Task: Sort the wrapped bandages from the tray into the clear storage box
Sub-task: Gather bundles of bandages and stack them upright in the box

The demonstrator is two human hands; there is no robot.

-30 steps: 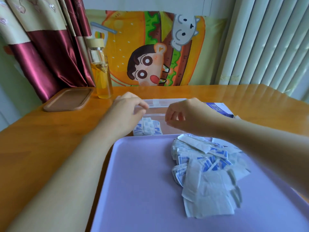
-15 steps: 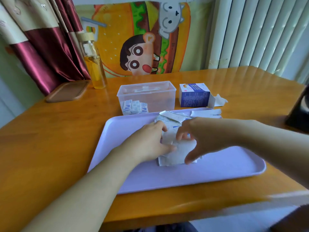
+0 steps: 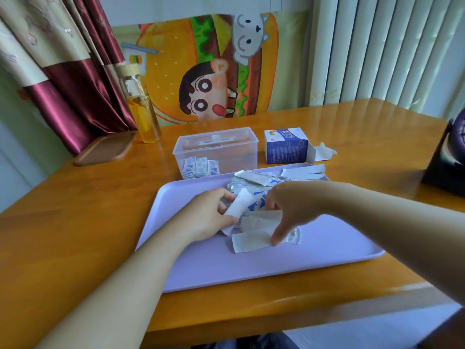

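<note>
A lilac tray [image 3: 201,260] lies on the table with a heap of white-and-blue wrapped bandages [image 3: 254,182] at its far middle. My left hand [image 3: 208,215] grips one white wrapper [image 3: 237,205] that stands up out of the heap. My right hand [image 3: 289,207] reaches into the heap from the right, fingers curled down among the wrappers and thumb on a flat one [image 3: 251,241]; whether it holds any is hidden. Behind the tray stands the clear storage box [image 3: 216,144], lidless, with a few bandages [image 3: 200,167] upright at its front left.
A blue-and-white carton [image 3: 285,147] with an open flap sits right of the box. A glass bottle of yellow liquid [image 3: 141,109] and a brown wooden tray [image 3: 105,148] stand at the back left. A dark object [image 3: 448,157] sits at the right table edge.
Both hands came back from over the storage box to the heap on the tray. My left hand has taken hold of a white wrapper, and the camera view has pulled back.
</note>
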